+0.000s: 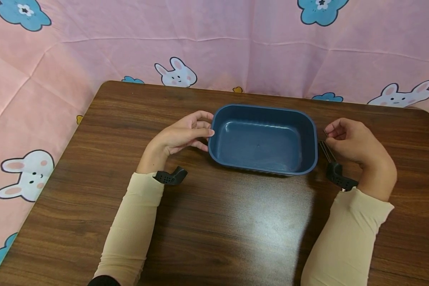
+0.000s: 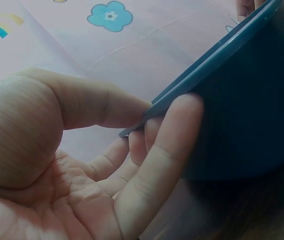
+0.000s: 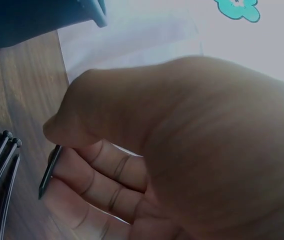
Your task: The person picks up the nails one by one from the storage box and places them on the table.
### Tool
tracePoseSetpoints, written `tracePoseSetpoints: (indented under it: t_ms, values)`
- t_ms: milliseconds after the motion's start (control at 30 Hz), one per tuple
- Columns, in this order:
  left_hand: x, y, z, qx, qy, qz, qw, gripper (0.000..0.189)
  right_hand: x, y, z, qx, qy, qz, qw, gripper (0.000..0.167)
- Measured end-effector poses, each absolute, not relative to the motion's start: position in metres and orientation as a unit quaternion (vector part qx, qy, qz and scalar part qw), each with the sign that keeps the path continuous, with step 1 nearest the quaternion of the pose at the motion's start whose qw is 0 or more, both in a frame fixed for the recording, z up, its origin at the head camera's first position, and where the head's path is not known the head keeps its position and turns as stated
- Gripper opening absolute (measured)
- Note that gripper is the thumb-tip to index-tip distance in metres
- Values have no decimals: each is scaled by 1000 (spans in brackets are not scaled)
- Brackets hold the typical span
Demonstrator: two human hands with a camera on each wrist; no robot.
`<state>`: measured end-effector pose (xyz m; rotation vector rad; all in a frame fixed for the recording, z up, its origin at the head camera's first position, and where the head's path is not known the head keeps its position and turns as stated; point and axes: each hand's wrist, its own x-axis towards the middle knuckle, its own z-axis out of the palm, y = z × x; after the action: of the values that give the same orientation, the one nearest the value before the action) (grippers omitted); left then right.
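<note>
A dark blue rectangular plastic basin [image 1: 261, 139] stands on the table with nothing in it. My left hand [image 1: 182, 133] grips its left rim, thumb on top and fingers against the outer wall, as the left wrist view shows. Just right of the basin, my right hand [image 1: 354, 141] pinches a nail [image 3: 48, 175] between thumb and fingers, its pointed end sticking out. Below that hand lie several long metal nails [image 3: 1, 170] on the wood, side by side; in the head view the black wrist mount partly covers these nails [image 1: 327, 151].
The brown wood-grain table [image 1: 200, 238] runs back to a pink cloth [image 1: 221, 24] printed with rabbits and blue flowers. Black camera mounts sit on both wrists, the left mount [image 1: 171, 176] above the table and the right mount [image 1: 339, 176] beside the nails.
</note>
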<state>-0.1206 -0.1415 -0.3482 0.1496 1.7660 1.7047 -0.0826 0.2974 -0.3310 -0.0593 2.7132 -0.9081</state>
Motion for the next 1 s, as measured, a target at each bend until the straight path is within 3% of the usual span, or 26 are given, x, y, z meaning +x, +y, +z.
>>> tracePoseSetpoints:
  t_ms: [1000]
  values:
    - [-118, -145, -350, 62, 688, 637, 343, 54, -84, 299, -338, -27, 939, -308, 153, 27]
